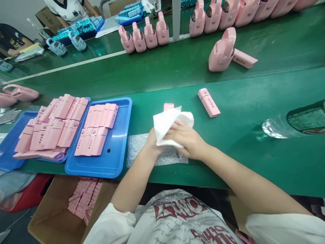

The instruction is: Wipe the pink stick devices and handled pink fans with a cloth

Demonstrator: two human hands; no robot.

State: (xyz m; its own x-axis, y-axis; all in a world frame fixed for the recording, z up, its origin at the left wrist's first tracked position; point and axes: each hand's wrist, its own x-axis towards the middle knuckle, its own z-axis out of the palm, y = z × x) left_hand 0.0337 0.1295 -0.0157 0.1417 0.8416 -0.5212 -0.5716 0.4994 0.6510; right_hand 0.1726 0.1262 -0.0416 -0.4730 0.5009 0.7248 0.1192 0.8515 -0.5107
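Both of my hands meet over the middle of the bench at a folded white cloth [164, 123]. My left hand [153, 139] is closed at the cloth's lower left edge, its fingers mostly hidden behind it. Bent around the right side of the cloth, my right hand [186, 138] has its fingers tucked into the fold. The end of a pink box-shaped device [168, 106] shows just beyond the cloth; the rest is covered. Beneath my wrists lies a clear bubble-wrap sheet [138, 146]. A pink device with a row of small marks [209, 102] rests to the right.
Left of my hands, a blue tray [118, 135] holds rows of pink devices; another beside it is piled high [54, 123]. A cardboard box [50, 210] of pink pieces stands below. Pink handled units [222, 51] line the back. A clear bottle [276, 128] lies right. Other people are opposite.
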